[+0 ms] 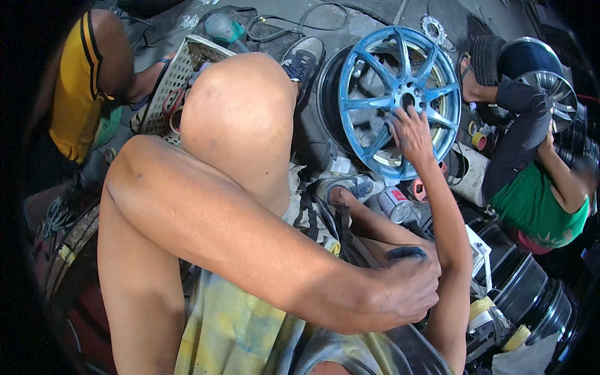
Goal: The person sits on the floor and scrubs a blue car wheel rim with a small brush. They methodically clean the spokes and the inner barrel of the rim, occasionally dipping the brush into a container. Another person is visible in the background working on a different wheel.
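Note:
A blue multi-spoke wheel rim stands tilted in front of me, its spoked face toward me. My right hand reaches up to it, fingers spread and stretched over the lower spokes, just below the hub. They hold nothing, and their tips are slightly blurred. My left forearm crosses in front of my body. My left hand is closed beside my right forearm, its fingers curled in. A dark blue-black patch shows at its upper edge; whether it is a held piece or stained skin, I cannot tell.
Beneath the rim stands a small tin can. A perforated basket is at left, near a person in yellow shorts. Another person in a green shirt sits at right beside a silver rim. Dark rims lie lower right.

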Demonstrator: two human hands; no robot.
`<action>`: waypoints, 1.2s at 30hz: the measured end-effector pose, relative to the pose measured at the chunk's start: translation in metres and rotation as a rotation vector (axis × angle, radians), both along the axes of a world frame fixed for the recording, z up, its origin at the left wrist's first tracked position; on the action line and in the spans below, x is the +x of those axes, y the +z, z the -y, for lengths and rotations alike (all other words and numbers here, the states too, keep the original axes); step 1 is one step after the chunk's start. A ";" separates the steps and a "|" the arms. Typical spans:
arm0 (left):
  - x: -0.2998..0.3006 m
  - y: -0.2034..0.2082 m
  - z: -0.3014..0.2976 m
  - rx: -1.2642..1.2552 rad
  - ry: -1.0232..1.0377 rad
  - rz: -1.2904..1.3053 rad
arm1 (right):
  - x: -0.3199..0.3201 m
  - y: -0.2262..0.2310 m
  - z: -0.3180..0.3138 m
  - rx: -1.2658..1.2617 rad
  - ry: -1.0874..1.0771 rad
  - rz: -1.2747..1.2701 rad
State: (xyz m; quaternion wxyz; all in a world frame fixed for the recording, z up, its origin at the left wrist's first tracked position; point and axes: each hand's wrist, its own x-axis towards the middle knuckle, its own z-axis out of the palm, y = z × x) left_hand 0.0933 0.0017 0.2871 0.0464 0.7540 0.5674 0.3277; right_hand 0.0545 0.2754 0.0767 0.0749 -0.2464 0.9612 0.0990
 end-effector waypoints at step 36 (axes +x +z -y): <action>0.010 -0.007 -0.002 0.025 0.030 0.132 | -0.014 0.000 0.003 0.000 -0.004 0.171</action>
